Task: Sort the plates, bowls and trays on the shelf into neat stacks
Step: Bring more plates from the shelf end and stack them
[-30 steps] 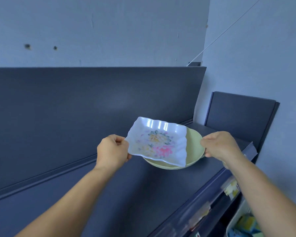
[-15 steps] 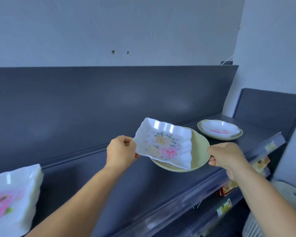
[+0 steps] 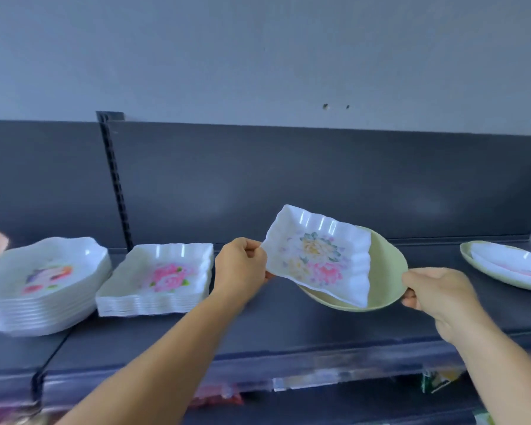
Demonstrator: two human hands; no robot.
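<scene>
Head view of a dark shelf [image 3: 288,326]. The left hand [image 3: 241,268] pinches the left corner of a white square floral plate [image 3: 319,259], fingers curled round its edge. The right hand [image 3: 436,291] grips the right rim of a pale green round plate [image 3: 387,271], fingers curled under it. Both plates are held above the shelf, the square plate tilted and overlapping the green one. At left stand 2 stacks: square floral plates [image 3: 157,277] and, just beside them, scalloped floral plates [image 3: 43,280]. At far right, a white dish [image 3: 509,262] lies in another green plate [image 3: 469,256].
</scene>
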